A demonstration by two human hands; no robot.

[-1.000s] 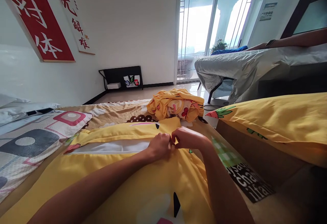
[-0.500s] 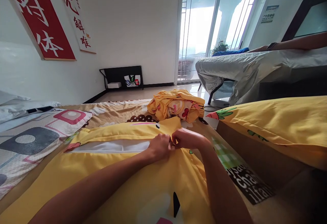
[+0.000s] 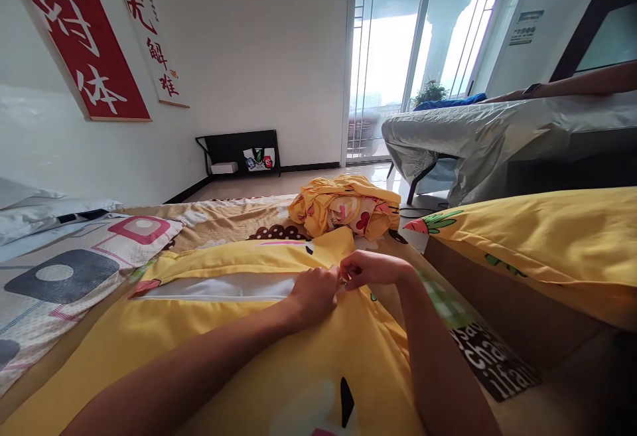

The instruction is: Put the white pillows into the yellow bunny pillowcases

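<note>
A large yellow cushion cover (image 3: 209,369) with a printed cartoon face lies in front of me on the bed. A long slit across it shows white filling (image 3: 219,287) inside. My left hand (image 3: 318,293) is closed on the fabric at the slit's right end. Against it, my right hand (image 3: 365,270) has its fingers pinched together at the same spot. What the right fingertips hold is too small and hidden to make out. The two hands touch or nearly touch.
Crumpled yellow patterned fabric (image 3: 343,204) lies beyond my hands. Another yellow cushion (image 3: 547,237) rests on a brown box (image 3: 497,296) at right. A patterned cloth (image 3: 74,277) is at left. Another person's arm (image 3: 572,84) lies on a plastic-covered table (image 3: 448,131).
My right hand has turned slightly, its fingers shifting a little right at the slit's end. My left hand stays closed on the cover. The whole view has shifted slightly.
</note>
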